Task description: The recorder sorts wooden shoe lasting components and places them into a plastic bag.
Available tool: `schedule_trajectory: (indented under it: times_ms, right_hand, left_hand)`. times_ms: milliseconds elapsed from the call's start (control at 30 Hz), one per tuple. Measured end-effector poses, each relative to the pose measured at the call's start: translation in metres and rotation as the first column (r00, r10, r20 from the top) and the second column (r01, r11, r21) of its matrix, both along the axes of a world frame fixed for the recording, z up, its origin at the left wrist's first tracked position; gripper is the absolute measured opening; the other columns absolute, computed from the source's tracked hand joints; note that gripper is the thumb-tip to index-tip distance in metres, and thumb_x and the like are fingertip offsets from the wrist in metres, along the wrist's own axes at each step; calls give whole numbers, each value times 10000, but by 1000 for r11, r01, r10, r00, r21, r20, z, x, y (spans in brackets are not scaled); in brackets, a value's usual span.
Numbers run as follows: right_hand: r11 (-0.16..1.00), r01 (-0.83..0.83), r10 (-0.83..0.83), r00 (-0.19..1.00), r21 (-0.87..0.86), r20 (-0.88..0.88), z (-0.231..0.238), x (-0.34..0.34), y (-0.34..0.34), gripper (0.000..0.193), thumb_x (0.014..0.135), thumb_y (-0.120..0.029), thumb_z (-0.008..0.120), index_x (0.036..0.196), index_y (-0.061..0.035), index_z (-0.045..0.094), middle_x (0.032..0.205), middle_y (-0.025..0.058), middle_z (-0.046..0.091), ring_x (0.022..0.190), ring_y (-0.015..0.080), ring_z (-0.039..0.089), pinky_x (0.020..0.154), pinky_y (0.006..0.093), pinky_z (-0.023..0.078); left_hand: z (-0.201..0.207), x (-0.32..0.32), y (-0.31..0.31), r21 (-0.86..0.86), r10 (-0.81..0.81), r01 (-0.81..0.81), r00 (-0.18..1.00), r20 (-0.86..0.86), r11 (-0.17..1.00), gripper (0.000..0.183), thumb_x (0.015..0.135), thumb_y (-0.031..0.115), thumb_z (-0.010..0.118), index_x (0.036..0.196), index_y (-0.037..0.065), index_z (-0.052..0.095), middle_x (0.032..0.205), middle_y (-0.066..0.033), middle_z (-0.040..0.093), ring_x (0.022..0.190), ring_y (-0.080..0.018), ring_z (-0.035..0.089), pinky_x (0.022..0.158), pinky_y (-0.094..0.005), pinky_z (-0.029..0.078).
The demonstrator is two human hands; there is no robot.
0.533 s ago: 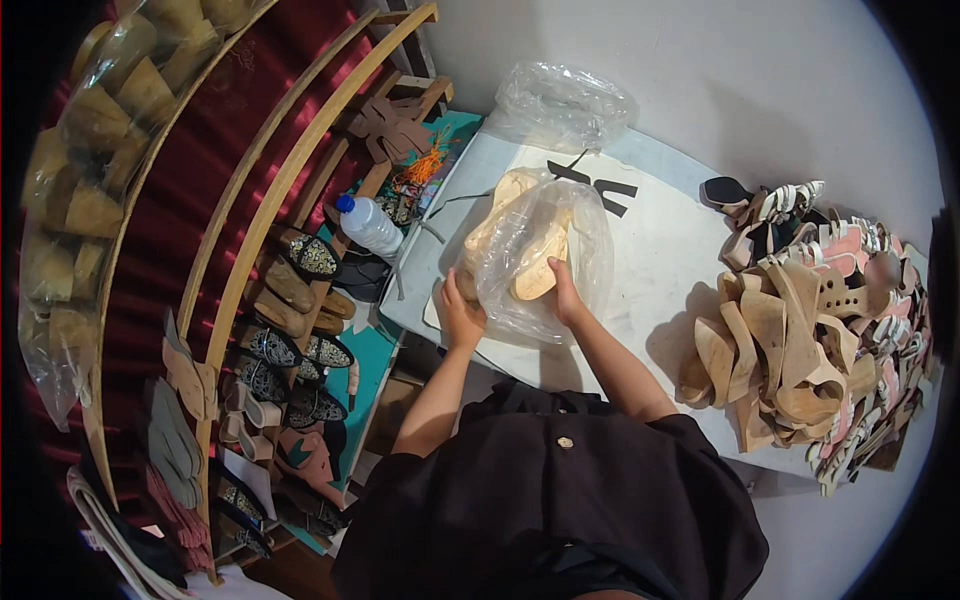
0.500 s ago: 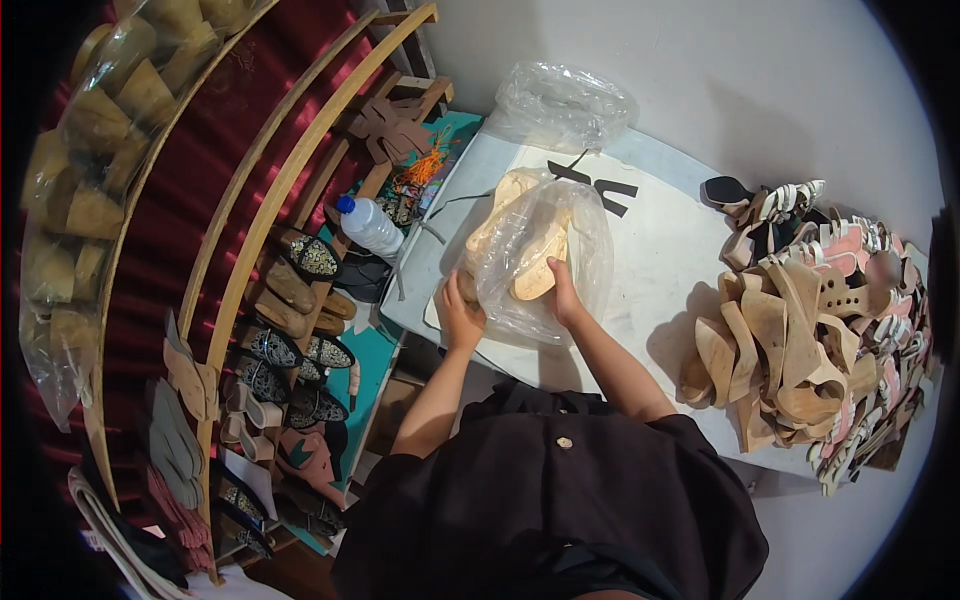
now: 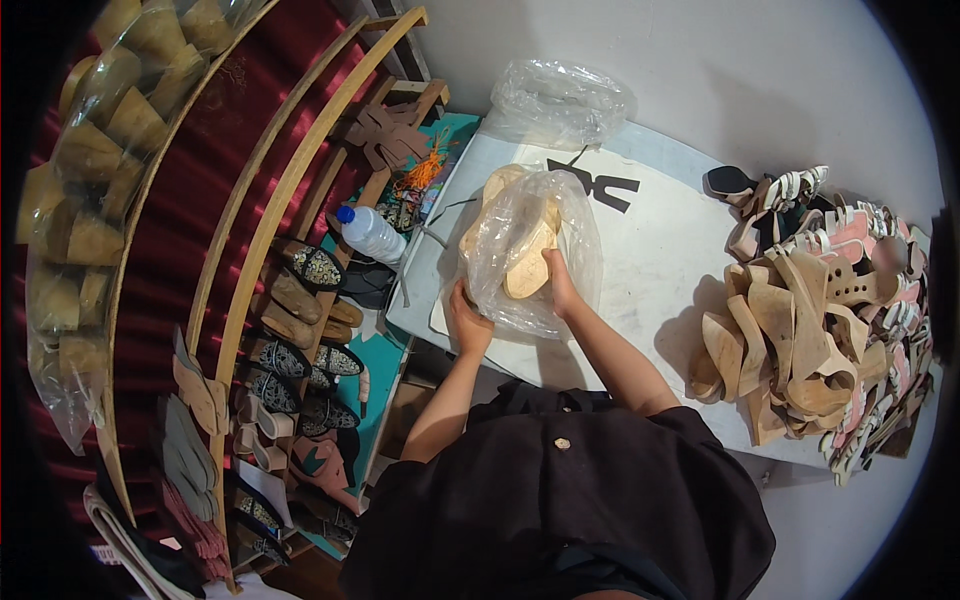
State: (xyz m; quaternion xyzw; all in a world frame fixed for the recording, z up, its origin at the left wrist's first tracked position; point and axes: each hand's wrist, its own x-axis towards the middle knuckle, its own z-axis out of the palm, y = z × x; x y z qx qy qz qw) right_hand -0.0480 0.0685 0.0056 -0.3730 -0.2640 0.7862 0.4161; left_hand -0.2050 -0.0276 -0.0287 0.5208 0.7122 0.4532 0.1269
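A pale wooden shoe sole [image 3: 528,277] sits in the mouth of a clear plastic bag [image 3: 580,240] in front of me. My right hand [image 3: 563,283] grips the sole's near right side, thumb up along its edge. A second pale wooden sole [image 3: 499,183] shows at the far left of the bag, partly behind the film. My left hand [image 3: 471,322] is closed on the bag's near left edge, its fingertips hidden under the plastic. Whether it also holds a sole inside cannot be made out.
Bare wooden soles [image 3: 790,330] and strapped sandals [image 3: 855,235] are heaped at the right. Another crumpled clear bag [image 3: 560,103] lies by the wall. Black cut pieces [image 3: 605,188] rest on the white table [image 3: 655,265]. Left stand a bottle [image 3: 371,234] and a wooden rack [image 3: 232,330] of shoes.
The bagged soles have shifted slightly and sit closer together. My left hand has slid a little nearer to me along the bag; my right hand keeps its grip.
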Motion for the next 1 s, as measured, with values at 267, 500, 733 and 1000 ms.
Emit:
schedule_trajectory:
  times_ms: [267,500,733,1000]
  right_hand:
    - [983,94,-142,933,157,331,35,-6,-2,664,827,-402,500,1270,78,384,1193,174,521,1080,237,504,925,307,364]
    - [1000,-7,17,932,-31,361,34,3,-5,562,829,-426,490,1129,48,537,1019,123,591,979,214,542,834,304,397]
    - [965,113,-203,893,236,401,51,-19,-9,513,879,-375,433,1129,70,486,981,110,573,886,204,552,790,310,416]
    - [992,46,-125,554,120,823,33,-40,-6,569,855,-426,454,1305,-92,357,1251,225,417,1167,419,373,937,611,188]
  left_hand:
    - [42,20,-28,297,20,-2,998,-60,955,661,731,142,647,1275,10,295,1238,-190,313,1157,-308,320,966,-448,251]
    - [92,57,-42,-45,-460,505,741,-489,862,363,647,295,730,968,170,614,1119,-11,510,1087,-190,448,885,-411,205]
    - [65,45,-50,28,-408,510,719,-563,860,117,730,167,648,845,185,638,970,65,573,988,-137,524,887,-416,164]
    - [77,51,-60,108,-414,554,725,-551,826,96,708,171,656,799,195,639,846,82,587,848,-103,550,806,-398,209]
